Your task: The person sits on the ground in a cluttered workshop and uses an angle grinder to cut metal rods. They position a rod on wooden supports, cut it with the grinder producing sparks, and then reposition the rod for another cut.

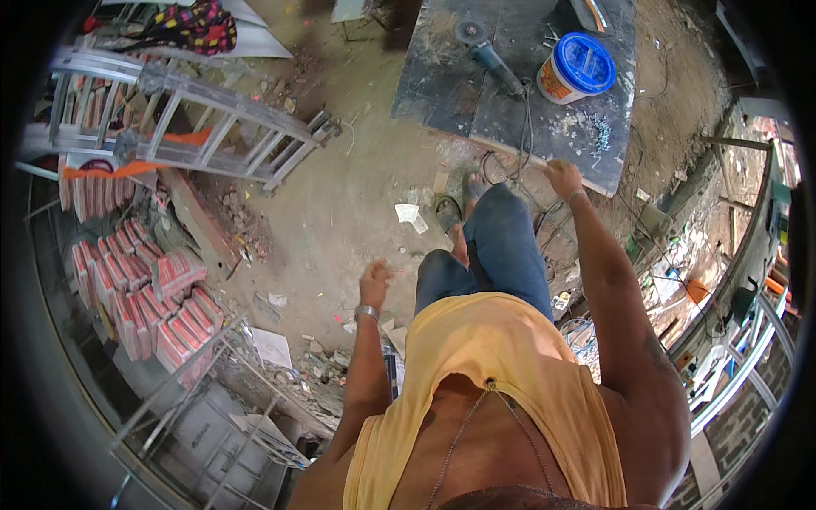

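Note:
My left hand [374,284] hangs over the dirt floor to the left of my knees. Its fingers are loosely bent and a little apart, with nothing in them. My right hand [563,178] is curled at the near edge of a dark worktable [459,98]; whether it touches the edge or holds anything is hidden. On the tabletop lies an angle grinder [491,61] with its disc toward the far side. Beside it stands a white bucket [576,70] with a blue lid. Screws [602,136] lie scattered near the bucket.
A cable [525,140] drops from the tabletop to the ground by my feet. To the left lies an aluminium ladder [217,127], with stacked red-and-white packs [153,289] nearer. Rubble [319,361] and paper scraps [410,215] litter the floor. Metal railings [761,340] stand at right.

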Motion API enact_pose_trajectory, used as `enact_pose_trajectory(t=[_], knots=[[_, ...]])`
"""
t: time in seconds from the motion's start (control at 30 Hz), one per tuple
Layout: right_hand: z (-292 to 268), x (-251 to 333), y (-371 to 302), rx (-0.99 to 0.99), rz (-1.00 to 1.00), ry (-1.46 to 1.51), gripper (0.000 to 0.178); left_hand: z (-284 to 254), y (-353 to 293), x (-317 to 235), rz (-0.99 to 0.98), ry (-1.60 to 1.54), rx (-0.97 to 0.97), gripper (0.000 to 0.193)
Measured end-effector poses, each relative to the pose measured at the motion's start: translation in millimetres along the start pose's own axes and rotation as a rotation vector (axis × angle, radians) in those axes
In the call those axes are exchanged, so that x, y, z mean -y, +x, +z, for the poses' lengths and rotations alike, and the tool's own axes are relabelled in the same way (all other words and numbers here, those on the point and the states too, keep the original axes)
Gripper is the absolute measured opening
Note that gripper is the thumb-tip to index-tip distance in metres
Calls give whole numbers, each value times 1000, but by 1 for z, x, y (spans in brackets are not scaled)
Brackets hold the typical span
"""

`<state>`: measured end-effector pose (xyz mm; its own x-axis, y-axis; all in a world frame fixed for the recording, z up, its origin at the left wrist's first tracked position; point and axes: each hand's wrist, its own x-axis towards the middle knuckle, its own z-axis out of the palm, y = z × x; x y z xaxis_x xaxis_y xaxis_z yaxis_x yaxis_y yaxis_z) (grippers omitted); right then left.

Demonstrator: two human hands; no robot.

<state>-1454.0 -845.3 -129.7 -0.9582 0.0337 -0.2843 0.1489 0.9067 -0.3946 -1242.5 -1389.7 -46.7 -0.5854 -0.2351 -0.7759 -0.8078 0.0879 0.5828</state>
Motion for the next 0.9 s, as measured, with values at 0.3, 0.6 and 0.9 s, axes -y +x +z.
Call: enact_pose_trajectory(t=[0.3, 0.6, 0.9], knots=[[-31, 103, 162, -44, 455, 237, 89, -38, -38, 120, -104, 492, 269, 34], [3, 125, 236, -57, 682, 67, 93, -59, -22, -20, -390, 342, 42, 34], [23, 142, 231, 12, 795, 212, 81, -131, 98, -97, -401, 213, 128, 34]])
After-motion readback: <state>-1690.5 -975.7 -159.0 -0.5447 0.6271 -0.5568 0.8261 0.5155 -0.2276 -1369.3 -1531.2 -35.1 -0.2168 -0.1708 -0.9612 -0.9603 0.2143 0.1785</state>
